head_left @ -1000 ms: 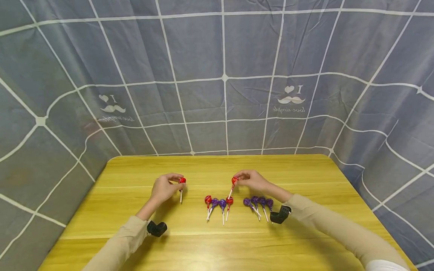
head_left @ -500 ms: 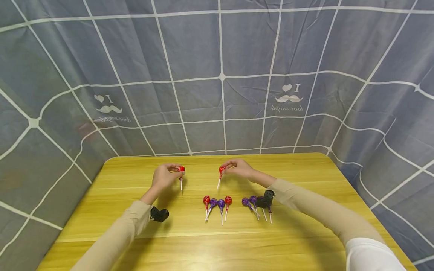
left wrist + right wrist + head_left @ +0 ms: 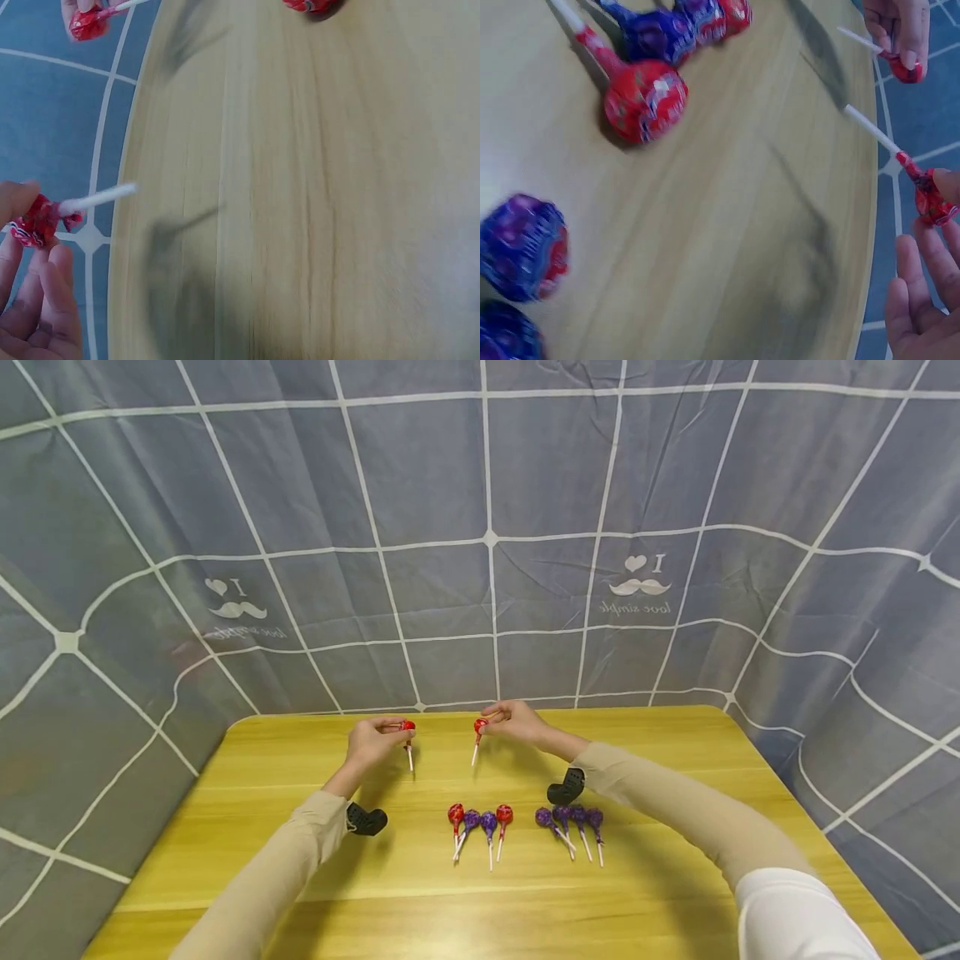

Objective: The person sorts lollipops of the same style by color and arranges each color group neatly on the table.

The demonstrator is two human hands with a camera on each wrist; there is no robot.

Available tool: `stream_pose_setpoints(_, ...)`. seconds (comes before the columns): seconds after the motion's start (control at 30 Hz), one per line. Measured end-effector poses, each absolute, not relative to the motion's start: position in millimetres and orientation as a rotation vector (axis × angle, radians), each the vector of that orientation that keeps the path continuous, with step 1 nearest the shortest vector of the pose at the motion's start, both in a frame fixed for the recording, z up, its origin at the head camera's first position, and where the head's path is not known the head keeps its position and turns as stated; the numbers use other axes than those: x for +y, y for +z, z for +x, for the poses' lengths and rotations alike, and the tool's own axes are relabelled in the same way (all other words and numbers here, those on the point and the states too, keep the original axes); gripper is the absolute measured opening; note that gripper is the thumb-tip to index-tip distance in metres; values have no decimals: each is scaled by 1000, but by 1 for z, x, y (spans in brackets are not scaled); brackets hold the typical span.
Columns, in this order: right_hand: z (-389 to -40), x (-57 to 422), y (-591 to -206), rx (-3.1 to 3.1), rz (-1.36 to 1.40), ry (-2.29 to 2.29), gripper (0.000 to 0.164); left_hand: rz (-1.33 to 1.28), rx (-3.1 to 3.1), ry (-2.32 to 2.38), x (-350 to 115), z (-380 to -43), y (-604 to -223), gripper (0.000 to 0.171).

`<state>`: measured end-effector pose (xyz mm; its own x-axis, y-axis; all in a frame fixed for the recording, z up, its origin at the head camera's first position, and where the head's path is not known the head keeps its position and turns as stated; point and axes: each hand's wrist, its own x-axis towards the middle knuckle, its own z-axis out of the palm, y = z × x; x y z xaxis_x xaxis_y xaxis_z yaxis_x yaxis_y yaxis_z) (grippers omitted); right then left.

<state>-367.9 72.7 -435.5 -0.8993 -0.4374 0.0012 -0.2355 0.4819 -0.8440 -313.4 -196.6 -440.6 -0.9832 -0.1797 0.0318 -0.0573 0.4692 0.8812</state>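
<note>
My left hand [image 3: 371, 742] pinches a red-wrapped lollipop [image 3: 34, 221] by its candy head, between thumb and fingers. Its white stick points down toward the table in the head view. To the right, my right hand [image 3: 517, 725] pinches another red lollipop [image 3: 932, 199] the same way, stick tilted down. Both are above the back part of the table, apart from each other. Nearer me lies a mixed group: a red lollipop [image 3: 456, 812], a purple lollipop [image 3: 489, 821] and others beside them. Right of that group lie several purple lollipops [image 3: 577, 815], some sticks crossing.
The wooden table [image 3: 450, 910] has its back edge close behind both hands. Behind it hangs a grey curtain [image 3: 442, 593] with white lines. A black wrist camera [image 3: 366, 819] sits on the left wrist, another black camera [image 3: 566, 786] on the right.
Both hands have moved toward the back of the table with their lollipops. The right hand has also moved left, away from above the mixed group, and the two held lollipops are closer together.
</note>
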Motion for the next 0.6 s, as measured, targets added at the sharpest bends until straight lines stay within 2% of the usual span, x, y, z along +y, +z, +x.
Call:
stream_pose_setpoints(0.17, -380, 66, -437, 2538, -600, -1368, 34, 305, -2550, -1640, -194, -325, -445, 42)
stream_pose_setpoints(0.6, -404, 34, -443, 2567, -585, -1405, 32, 308, -2486, -1640, -189, -345, -447, 39)
